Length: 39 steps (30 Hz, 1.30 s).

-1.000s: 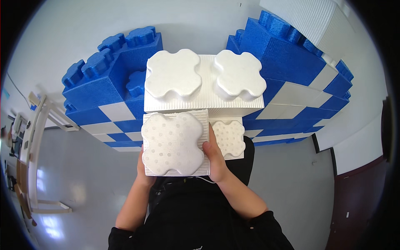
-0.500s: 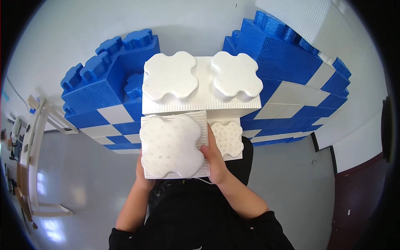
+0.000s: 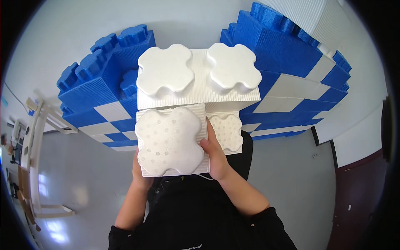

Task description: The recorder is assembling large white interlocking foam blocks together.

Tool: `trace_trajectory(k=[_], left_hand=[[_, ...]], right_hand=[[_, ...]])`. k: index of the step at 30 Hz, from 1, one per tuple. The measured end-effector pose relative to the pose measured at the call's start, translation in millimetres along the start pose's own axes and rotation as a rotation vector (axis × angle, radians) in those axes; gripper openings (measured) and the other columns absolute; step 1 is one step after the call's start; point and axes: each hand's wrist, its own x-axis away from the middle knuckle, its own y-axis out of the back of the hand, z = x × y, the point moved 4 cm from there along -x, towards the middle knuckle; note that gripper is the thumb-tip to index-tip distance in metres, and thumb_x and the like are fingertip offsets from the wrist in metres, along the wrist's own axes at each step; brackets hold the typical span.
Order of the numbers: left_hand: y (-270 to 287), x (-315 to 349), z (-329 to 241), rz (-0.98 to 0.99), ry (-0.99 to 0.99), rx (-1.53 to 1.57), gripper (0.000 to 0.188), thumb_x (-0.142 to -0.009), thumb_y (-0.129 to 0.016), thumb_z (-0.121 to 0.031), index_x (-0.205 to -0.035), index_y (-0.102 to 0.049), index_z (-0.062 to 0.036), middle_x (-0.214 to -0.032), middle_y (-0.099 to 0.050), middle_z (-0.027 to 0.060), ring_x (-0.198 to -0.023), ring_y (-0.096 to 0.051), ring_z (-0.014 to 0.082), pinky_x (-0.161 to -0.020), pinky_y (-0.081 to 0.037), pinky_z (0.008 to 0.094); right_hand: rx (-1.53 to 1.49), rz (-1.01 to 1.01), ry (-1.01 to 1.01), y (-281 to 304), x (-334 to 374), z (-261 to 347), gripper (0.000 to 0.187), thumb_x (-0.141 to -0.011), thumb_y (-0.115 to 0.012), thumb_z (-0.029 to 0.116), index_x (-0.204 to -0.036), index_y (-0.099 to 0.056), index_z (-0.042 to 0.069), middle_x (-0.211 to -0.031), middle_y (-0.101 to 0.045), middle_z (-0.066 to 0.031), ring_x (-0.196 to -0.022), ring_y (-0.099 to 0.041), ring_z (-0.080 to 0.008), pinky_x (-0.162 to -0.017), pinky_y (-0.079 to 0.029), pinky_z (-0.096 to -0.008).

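Between my hands is a white foam building block (image 3: pixel 170 141) with a clover-shaped stud on its top face. My left hand (image 3: pixel 141 173) grips its left side, the fingers mostly hidden by the block. My right hand (image 3: pixel 214 154) is pressed to the right side, thumb along the edge. Just beyond it sits a longer white block (image 3: pixel 200 79) with two smooth studs; the held block's far edge lies close against it, and I cannot tell whether they touch. Lower, right of the held block, a dimpled white block (image 3: pixel 227 132) shows in part.
A blue-and-white wall of large foam blocks curves away on the left (image 3: pixel 100 83) and on the right (image 3: pixel 275 58). White ribbed blocks (image 3: pixel 304 18) top its right end. At far left stands a white table frame (image 3: pixel 54 212); a dark red door (image 3: pixel 358 200) is at right.
The view has shifted slightly, so the blocks and wall appear a little higher and farther left. Both hands keep their hold on the white block beside the longer one.
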Motion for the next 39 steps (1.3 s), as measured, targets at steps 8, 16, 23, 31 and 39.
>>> trace_trajectory(k=[8, 16, 23, 31, 39], left_hand=[[14, -1, 3, 0.122, -0.127, 0.139, 0.059, -0.099, -0.042, -0.039, -0.143, -0.039, 0.0003, -0.137, -0.053, 0.0166, -0.122, -0.056, 0.0294, -0.101, -0.048, 0.0424], [-1, 3, -4, 0.032, -0.049, -0.013, 0.061, -0.100, -0.038, -0.042, -0.144, -0.038, 0.0001, -0.139, -0.052, 0.0165, -0.123, -0.055, 0.0300, -0.102, -0.047, 0.0426], [16, 4, 2, 0.052, -0.148, 0.264, 0.059, -0.099, -0.040, -0.038, -0.144, -0.038, -0.0007, -0.140, -0.051, 0.0162, -0.125, -0.054, 0.0308, -0.102, -0.046, 0.0441], [0, 15, -7, -0.061, -0.097, 0.210, 0.053, -0.099, -0.042, -0.033, -0.139, -0.043, 0.0019, -0.134, -0.055, 0.0184, -0.119, -0.059, 0.0311, -0.099, -0.049, 0.0421], [-19, 18, -22, 0.064, -0.025, -0.004, 0.059, -0.099, -0.041, -0.042, -0.140, -0.040, 0.0010, -0.133, -0.054, 0.0158, -0.121, -0.055, 0.0259, -0.102, -0.045, 0.0381]], right_hand=[[0.121, 0.016, 0.043, -11, -2, 0, 0.079, -0.095, -0.042, 0.022, -0.151, 0.004, -0.010, -0.159, -0.008, -0.0250, -0.148, -0.007, -0.0295, -0.119, -0.007, -0.0345], [-0.126, 0.016, -0.064, -5, 3, 8, 0.079, -0.097, -0.040, 0.025, -0.150, 0.006, -0.012, -0.159, -0.005, -0.0259, -0.148, -0.006, -0.0309, -0.119, -0.006, -0.0353], [0.389, 0.048, 0.081, -22, 2, 13, 0.080, -0.098, -0.041, 0.025, -0.147, 0.008, -0.015, -0.159, 0.001, -0.0295, -0.149, 0.000, -0.0324, -0.119, -0.003, -0.0366], [0.076, 0.059, -0.008, -13, 6, 21, 0.077, -0.097, -0.040, 0.020, -0.147, 0.007, -0.015, -0.159, 0.003, -0.0292, -0.149, 0.002, -0.0334, -0.120, -0.002, -0.0374], [-0.130, -0.082, -0.108, -9, 13, 22, 0.075, -0.088, -0.037, 0.010, -0.155, -0.005, -0.001, -0.158, -0.021, -0.0154, -0.145, -0.023, -0.0232, -0.117, -0.018, -0.0334]])
